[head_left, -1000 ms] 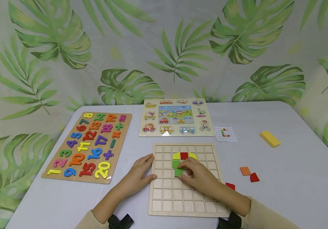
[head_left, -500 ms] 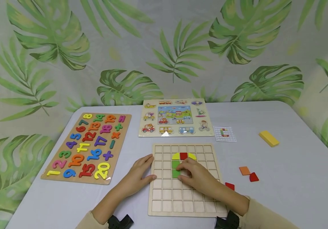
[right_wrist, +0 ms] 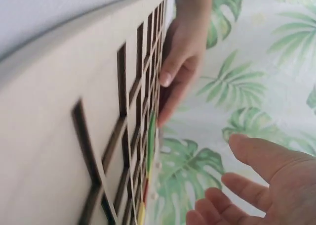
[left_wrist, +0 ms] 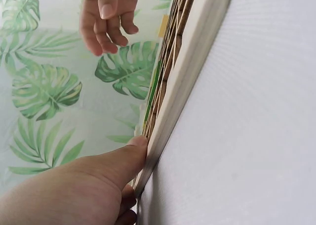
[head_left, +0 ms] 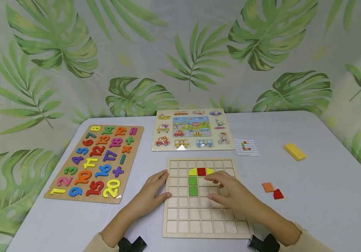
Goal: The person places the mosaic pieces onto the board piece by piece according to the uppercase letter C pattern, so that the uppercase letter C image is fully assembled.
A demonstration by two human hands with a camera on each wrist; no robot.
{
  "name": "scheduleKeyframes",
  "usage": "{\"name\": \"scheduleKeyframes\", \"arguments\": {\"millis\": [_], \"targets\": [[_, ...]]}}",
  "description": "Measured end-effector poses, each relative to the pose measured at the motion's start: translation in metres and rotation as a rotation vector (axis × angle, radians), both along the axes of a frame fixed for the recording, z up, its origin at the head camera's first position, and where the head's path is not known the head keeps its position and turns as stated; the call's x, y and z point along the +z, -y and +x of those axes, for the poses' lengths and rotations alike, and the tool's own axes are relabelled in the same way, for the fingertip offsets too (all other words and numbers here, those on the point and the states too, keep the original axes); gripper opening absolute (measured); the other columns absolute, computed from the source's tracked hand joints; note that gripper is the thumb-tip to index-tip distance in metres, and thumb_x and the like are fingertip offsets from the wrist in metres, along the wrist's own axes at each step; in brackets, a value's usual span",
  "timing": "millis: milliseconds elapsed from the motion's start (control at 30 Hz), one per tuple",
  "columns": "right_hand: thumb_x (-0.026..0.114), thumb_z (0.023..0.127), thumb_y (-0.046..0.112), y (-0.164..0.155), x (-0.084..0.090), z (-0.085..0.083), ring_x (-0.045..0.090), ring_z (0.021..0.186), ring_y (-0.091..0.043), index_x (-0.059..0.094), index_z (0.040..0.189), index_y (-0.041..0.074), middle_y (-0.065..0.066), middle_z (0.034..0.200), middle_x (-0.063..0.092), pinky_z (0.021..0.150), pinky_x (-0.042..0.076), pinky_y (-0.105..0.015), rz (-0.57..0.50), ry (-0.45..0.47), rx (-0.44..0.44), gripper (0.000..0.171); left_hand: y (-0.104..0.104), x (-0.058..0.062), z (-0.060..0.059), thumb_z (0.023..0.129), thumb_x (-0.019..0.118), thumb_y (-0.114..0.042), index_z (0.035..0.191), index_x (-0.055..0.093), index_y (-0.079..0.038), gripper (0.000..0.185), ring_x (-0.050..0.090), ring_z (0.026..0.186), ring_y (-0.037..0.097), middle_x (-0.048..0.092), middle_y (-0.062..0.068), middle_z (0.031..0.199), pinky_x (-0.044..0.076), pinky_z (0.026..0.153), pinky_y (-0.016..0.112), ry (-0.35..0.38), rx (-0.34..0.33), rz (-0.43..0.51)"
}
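A wooden grid board (head_left: 183, 201) lies flat before me. Near its far side, two green square tiles (head_left: 193, 190) sit one below the other, under a row with a red square tile (head_left: 201, 172) between two yellow rounded tiles (head_left: 193, 172); the right yellow one is partly covered. My left hand (head_left: 150, 192) rests against the board's left edge, thumb and fingers touching it. Over the right half of the grid hovers my right hand (head_left: 231, 192), thumb and fingers apart, holding nothing. In the right wrist view, the right hand (right_wrist: 266, 190) shows spread fingers beside the board.
Right of the board lie an orange tile (head_left: 268, 187), a red rounded tile (head_left: 278, 194) and a yellow block (head_left: 294, 152). A small pattern card (head_left: 246, 147) lies behind, next to a vehicle puzzle (head_left: 168, 122). At left is a number puzzle board (head_left: 130, 147).
The lower green tile has shifted slightly left into line below the other. My right hand has let go of it and moved right, its fingers opening. My left hand stays put.
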State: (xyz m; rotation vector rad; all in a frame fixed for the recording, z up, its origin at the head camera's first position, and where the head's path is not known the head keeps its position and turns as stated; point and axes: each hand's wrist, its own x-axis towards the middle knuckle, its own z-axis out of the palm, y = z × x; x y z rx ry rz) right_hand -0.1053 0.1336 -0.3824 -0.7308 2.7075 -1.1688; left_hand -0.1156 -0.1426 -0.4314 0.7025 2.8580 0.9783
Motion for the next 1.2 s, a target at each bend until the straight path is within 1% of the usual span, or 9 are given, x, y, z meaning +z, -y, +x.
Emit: {"name": "scheduleKeyframes", "arguments": {"millis": [100,200,400,467,633,700,833,1033,1200], "targets": [[0.061,0.072,0.034,-0.019,0.006,0.004,0.046,0.089,-0.01,0.047,0.112,0.025,0.017,0.109,0.042,0.072,0.043,-0.028,0.01,-0.106,-0.019,0.044,0.0,0.0,0.0,0.079,0.051,-0.039,0.131,0.025,-0.008,0.065,0.016,0.121,0.018,0.02,0.001,0.134,0.022,0.094,0.036,0.004,-0.001,-0.002],[0.06,0.073,0.034,-0.04,0.009,0.01,0.047,0.087,-0.011,0.046,0.113,0.025,0.014,0.111,0.043,0.07,0.043,-0.029,0.025,-0.186,-0.034,0.043,0.001,0.0,0.0,0.08,0.049,-0.039,0.131,0.023,-0.009,0.065,0.014,0.121,0.018,0.019,0.001,0.135,0.021,0.095,0.037,0.018,-0.007,0.005],[0.063,0.071,0.031,-0.074,0.003,0.024,0.047,0.081,-0.01,0.049,0.11,0.026,0.015,0.107,0.046,0.066,0.04,-0.027,0.084,-0.242,-0.125,0.043,0.002,0.0,0.0,0.08,0.047,-0.041,0.132,0.021,-0.01,0.066,0.013,0.122,0.02,0.017,0.002,0.135,0.021,0.094,0.04,0.029,-0.021,0.002],[0.066,0.069,0.027,-0.083,-0.004,0.028,0.048,0.08,-0.009,0.05,0.109,0.022,0.013,0.105,0.047,0.067,0.04,-0.024,0.082,-0.256,-0.113,0.043,0.001,-0.001,-0.001,0.08,0.048,-0.041,0.131,0.022,-0.009,0.066,0.013,0.122,0.021,0.018,0.003,0.135,0.021,0.094,0.039,0.021,-0.02,-0.001],[0.068,0.066,0.024,-0.101,-0.022,0.032,0.048,0.08,-0.005,0.052,0.105,0.018,0.01,0.1,0.051,0.068,0.04,-0.015,0.086,-0.217,-0.056,0.042,0.001,-0.001,-0.001,0.079,0.049,-0.04,0.131,0.023,-0.009,0.066,0.014,0.121,0.019,0.019,0.002,0.135,0.021,0.095,0.037,0.014,-0.012,0.0],[0.068,0.067,0.025,-0.106,-0.028,0.032,0.048,0.083,-0.003,0.053,0.104,0.019,0.011,0.099,0.051,0.071,0.038,-0.012,0.101,-0.18,-0.041,0.041,0.001,-0.001,-0.001,0.079,0.049,-0.04,0.131,0.023,-0.009,0.066,0.014,0.121,0.018,0.019,0.002,0.135,0.021,0.095,0.037,0.015,-0.007,-0.003],[0.065,0.07,0.026,-0.11,-0.037,0.03,0.047,0.09,-0.003,0.053,0.105,0.02,0.013,0.101,0.049,0.076,0.034,-0.007,0.13,-0.166,-0.007,0.038,0.001,-0.001,-0.001,0.079,0.048,-0.041,0.131,0.022,-0.009,0.066,0.014,0.121,0.019,0.018,0.002,0.135,0.021,0.095,0.038,0.024,-0.01,-0.003],[0.064,0.071,0.027,-0.11,-0.04,0.027,0.045,0.08,-0.001,0.055,0.104,0.022,0.015,0.097,0.048,0.069,0.04,-0.014,0.164,-0.164,-0.014,0.035,0.001,-0.001,-0.001,0.08,0.048,-0.041,0.131,0.022,-0.01,0.066,0.013,0.122,0.019,0.017,0.001,0.135,0.02,0.095,0.037,0.026,-0.009,-0.004],[0.066,0.069,0.022,-0.108,-0.04,0.026,0.045,0.076,-0.001,0.056,0.096,0.021,0.015,0.091,0.049,0.066,0.042,-0.017,0.168,-0.153,-0.043,0.029,0.0,-0.001,0.0,0.079,0.05,-0.04,0.131,0.024,-0.009,0.066,0.015,0.121,0.016,0.019,0.0,0.134,0.022,0.095,0.035,0.005,0.003,-0.017]]}}
